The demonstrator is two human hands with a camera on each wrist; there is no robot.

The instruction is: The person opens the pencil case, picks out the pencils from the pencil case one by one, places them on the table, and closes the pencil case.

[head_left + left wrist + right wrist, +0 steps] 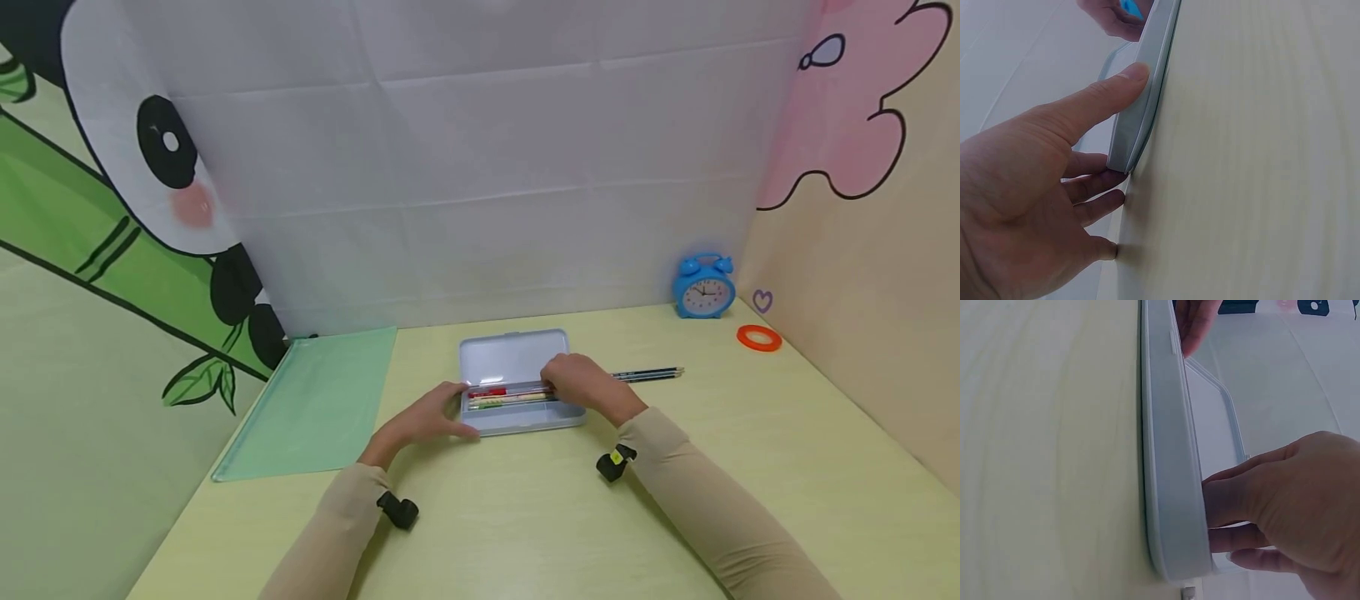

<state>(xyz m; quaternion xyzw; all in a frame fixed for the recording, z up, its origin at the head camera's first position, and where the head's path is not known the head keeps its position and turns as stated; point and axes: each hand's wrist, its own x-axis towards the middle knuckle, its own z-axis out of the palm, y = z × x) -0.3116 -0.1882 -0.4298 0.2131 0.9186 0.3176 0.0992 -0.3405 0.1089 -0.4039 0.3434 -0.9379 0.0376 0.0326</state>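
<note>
The left end of the pencil case point(525, 429), just below centre frame, is gripped by the left hand point(431, 415). Smooth pale plastic, rounded corners. Some slim pens point(497, 392) are already tucked inside; the fingers of the right hand point(587, 385) are curled down into it, but whether anything's pinched can't be told. Thin dark pencils point(651, 375) are left outside, right of centre, and the flat lid point(506, 358) hasn't been closed. Farther back, upper right of the tabletop point(510, 517), a flat orange ring point(742, 338) and round-faced blue clock point(703, 293) are parked, apparently unused.

Smooth plastic case point(1175, 456); matt tabletop point(525, 517), perhaps wood veneer.
</note>
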